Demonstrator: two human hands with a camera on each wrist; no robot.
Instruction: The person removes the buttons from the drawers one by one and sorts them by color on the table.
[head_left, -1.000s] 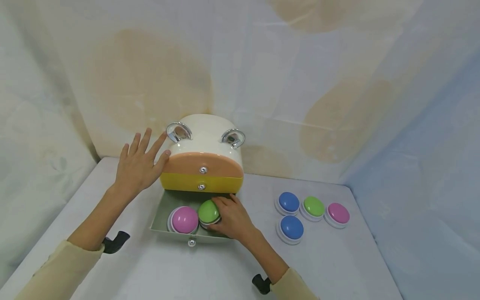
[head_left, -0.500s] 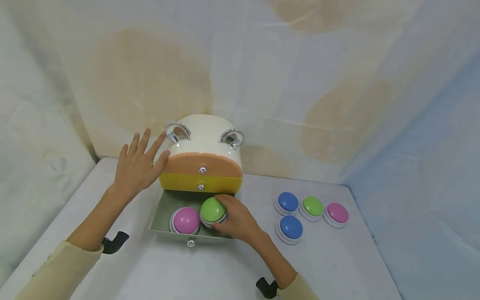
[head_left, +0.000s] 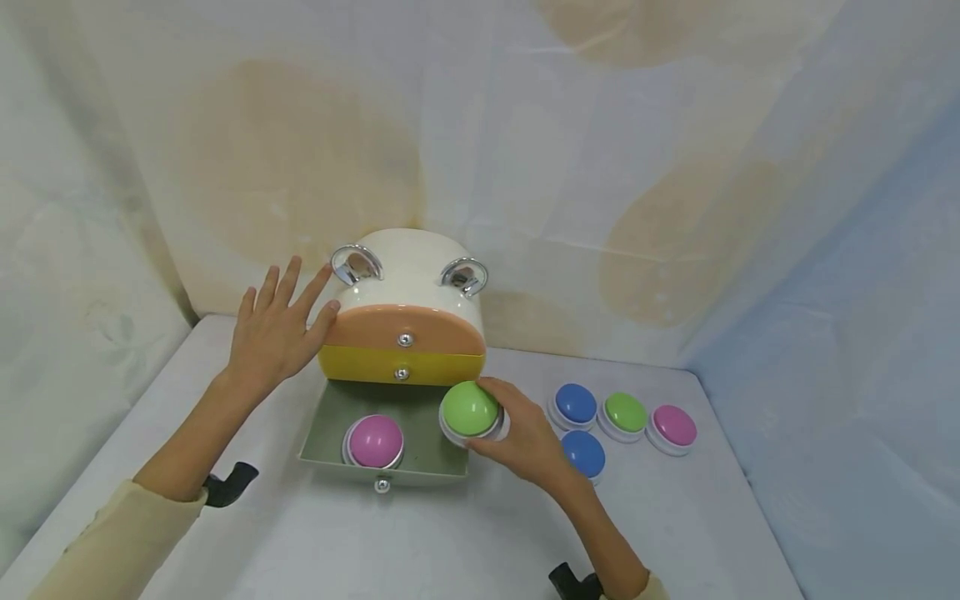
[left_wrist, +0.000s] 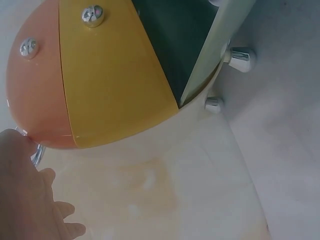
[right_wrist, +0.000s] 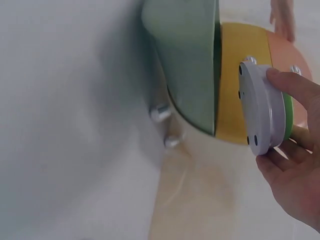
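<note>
From the head view, the right hand (head_left: 525, 433) holds a green button (head_left: 470, 410) lifted above the right front corner of the open bottom drawer (head_left: 330, 429), its fingers curled round the button's white rim. A pink button (head_left: 375, 441) sits inside that drawer, toward its front. The left hand (head_left: 273, 329) rests flat against the left side of the rounded drawer box (head_left: 408, 275), fingers straight and spread, the thumb touching the orange drawer (head_left: 405, 329). Below it the yellow drawer (head_left: 401, 367) is closed. On the counter (head_left: 450, 542), to the right of the box, lie two blue buttons (head_left: 576, 403), another green button (head_left: 626, 412) and a second pink button (head_left: 675, 425), close together; the right wrist partly covers the nearer blue one.

In the left wrist view, the left hand (left_wrist: 25, 195) shows at the lower left edge beside the orange drawer (left_wrist: 35, 90), with the yellow drawer (left_wrist: 110, 85) and the pulled-out drawer (left_wrist: 210, 50) beyond.

In the right wrist view, the right hand (right_wrist: 295, 170) pinches the green button (right_wrist: 265, 107) by its rim, thumb on one side and fingers (right_wrist: 292, 85) on the other, its white underside facing the camera, just beside the open drawer (right_wrist: 190, 65).
</note>
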